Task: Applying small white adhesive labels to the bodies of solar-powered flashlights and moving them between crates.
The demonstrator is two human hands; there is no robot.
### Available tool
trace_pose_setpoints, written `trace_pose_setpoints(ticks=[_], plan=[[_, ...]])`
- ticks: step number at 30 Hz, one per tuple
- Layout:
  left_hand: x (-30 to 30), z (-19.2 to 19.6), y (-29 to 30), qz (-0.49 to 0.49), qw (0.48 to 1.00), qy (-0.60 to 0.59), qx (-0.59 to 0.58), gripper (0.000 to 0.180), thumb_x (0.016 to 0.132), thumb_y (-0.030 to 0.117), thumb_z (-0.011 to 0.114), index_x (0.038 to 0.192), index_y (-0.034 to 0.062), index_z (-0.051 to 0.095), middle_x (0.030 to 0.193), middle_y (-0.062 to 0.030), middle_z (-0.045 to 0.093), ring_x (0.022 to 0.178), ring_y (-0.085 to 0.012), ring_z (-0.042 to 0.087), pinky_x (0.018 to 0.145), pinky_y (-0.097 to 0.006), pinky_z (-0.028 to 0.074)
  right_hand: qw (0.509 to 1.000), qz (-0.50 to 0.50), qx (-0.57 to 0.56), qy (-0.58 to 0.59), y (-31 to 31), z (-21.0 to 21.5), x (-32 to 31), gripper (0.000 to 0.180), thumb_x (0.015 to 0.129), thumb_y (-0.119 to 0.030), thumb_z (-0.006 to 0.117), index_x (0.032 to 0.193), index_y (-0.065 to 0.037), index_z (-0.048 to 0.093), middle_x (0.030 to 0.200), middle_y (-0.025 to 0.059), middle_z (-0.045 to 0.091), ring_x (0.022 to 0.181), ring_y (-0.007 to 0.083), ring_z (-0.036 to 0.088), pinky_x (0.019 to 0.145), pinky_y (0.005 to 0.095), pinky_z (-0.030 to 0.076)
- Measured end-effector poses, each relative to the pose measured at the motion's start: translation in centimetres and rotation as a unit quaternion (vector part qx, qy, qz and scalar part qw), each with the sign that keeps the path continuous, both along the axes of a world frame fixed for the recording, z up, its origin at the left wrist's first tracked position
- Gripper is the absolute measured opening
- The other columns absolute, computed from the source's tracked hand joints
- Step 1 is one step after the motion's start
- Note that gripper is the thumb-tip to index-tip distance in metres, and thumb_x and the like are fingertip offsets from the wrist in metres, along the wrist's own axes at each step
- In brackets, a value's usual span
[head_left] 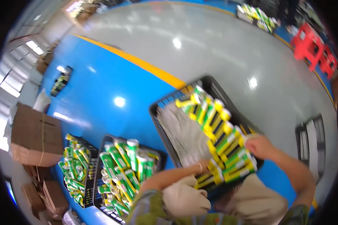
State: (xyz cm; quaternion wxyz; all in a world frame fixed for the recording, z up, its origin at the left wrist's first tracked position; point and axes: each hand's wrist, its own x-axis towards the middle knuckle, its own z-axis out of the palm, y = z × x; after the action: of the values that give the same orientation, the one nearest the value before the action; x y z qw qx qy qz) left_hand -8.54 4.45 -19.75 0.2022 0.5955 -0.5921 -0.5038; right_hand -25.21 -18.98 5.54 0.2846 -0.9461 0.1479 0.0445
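In front of me stands a black plastic basket. Green, yellow and white cylinders, like small cans or tubes, lie in rows along its right side and near end. A crumpled grey-beige cloth or liner covers its left part. My left hand reaches in at the near end beside the cylinders; its fingers are hidden. At the basket's right edge is my right hand, its fingers curled in against the ends of the cylinders. What it grips, if anything, does not show.
Left of me, two black crates hold jumbled cylinders of the same colours. Cardboard boxes are stacked beyond them. Another crate stands on the blue floor. To the right are a dark crate with pale contents and red stools.
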Motion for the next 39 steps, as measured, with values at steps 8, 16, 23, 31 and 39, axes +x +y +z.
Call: trace_pose_setpoints(ticks=[8, 16, 23, 31, 39], plan=[[0.1, 3.4, 1.4, 0.218, 0.967, -0.089, 0.093, 0.05, 0.06, 0.035, 0.072, 0.098, 0.005, 0.062, 0.089, -0.0186, 0.064, 0.086, -0.0317, 0.062, 0.076, -0.038, 0.049, 0.995, 0.033, 0.084, -0.049, 1.9, 2.1, 1.9, 0.01, 0.077, -0.017, 0.063, 0.077, -0.008, 0.061, 0.071, 0.0121, 0.061, 0.067, 0.0317, 0.06, 0.059, 0.0385, 0.047], [8.4, 24.3, 4.0, 0.384, 0.874, 0.283, 0.094, 0.043, 0.079, 0.024, 0.062, 0.117, 0.0084, 0.052, 0.089, -0.0045, 0.061, 0.073, -0.0159, 0.06, 0.065, -0.031, 0.05, 0.979, 0.025, 0.145, -0.143, 6.0, 3.9, 1.6, 0.013, 0.079, -0.015, 0.065, 0.085, -0.003, 0.064, 0.067, 0.0108, 0.062, 0.058, 0.0186, 0.059, 0.055, 0.029, 0.045], [3.6, 35.5, 5.2, 0.386, 0.818, 0.426, 0.039, 0.043, 0.081, 0.034, 0.065, 0.108, 0.0052, 0.048, 0.088, -0.0107, 0.057, 0.077, -0.0261, 0.062, 0.068, -0.04, 0.052, 0.953, -0.043, 0.148, -0.262, 9.5, 9.2, -1.2, 0.011, 0.079, -0.011, 0.064, 0.081, -0.001, 0.06, 0.063, 0.0103, 0.059, 0.056, 0.0135, 0.057, 0.052, 0.0273, 0.044], [-4.2, 27.5, 7.3, 0.494, 0.643, 0.581, 0.061, 0.046, 0.089, 0.043, 0.051, 0.111, 0.0021, 0.049, 0.1, -0.0187, 0.057, 0.088, -0.032, 0.06, 0.08, -0.044, 0.051, 0.929, -0.117, 0.187, -0.296, 8.9, 8.7, -3.2, 0.009, 0.081, -0.01, 0.063, 0.085, -0.002, 0.061, 0.066, 0.0066, 0.064, 0.058, 0.0114, 0.06, 0.054, 0.0257, 0.046], [-4.7, 24.8, 12.4, 0.549, 0.578, 0.602, 0.048, 0.046, 0.088, 0.038, 0.052, 0.112, -0.0006, 0.045, 0.097, -0.021, 0.056, 0.092, -0.0363, 0.058, 0.084, -0.049, 0.048, 0.931, -0.108, 0.177, -0.301, 10.6, 8.8, -4.4, 0.01, 0.082, -0.011, 0.062, 0.086, -0.002, 0.061, 0.067, 0.0063, 0.065, 0.059, 0.0098, 0.06, 0.054, 0.0248, 0.046]])
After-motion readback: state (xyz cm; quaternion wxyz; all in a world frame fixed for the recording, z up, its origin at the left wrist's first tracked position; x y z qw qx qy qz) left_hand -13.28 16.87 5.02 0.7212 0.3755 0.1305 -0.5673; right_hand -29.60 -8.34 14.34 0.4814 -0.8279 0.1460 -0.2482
